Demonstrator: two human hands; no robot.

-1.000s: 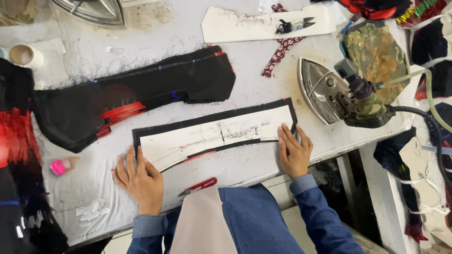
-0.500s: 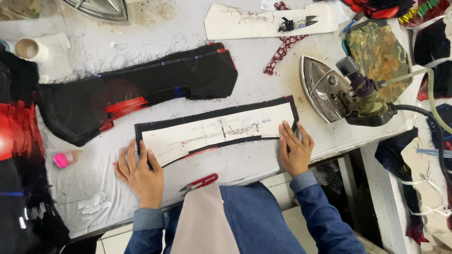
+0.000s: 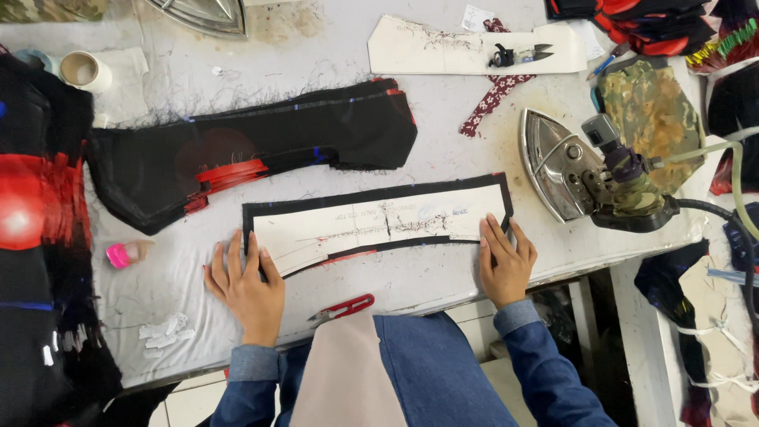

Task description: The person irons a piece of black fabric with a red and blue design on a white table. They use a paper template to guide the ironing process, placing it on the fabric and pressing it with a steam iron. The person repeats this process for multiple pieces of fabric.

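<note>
A long curved cream pattern piece (image 3: 371,224) lies on a black fabric strip (image 3: 379,194) whose edges frame it, in the middle of the white table (image 3: 443,119). My left hand (image 3: 243,283) rests flat with fingers spread on the strip's left end. My right hand (image 3: 504,258) presses flat on its right end, fingers together over the black edge. Neither hand grips anything. A red thread snip (image 3: 345,309) lies at the table's front edge between my hands.
A stack of black and red cut fabric (image 3: 253,154) lies behind the strip. A steam iron (image 3: 589,178) stands on its side at right, with its hose. Another pattern piece with scissors (image 3: 518,54) sits at the back. Pink chalk (image 3: 120,255) lies at left.
The strip and pattern sit slightly straighter on the table. Both hands stay pressed on its ends, shifted only a little.
</note>
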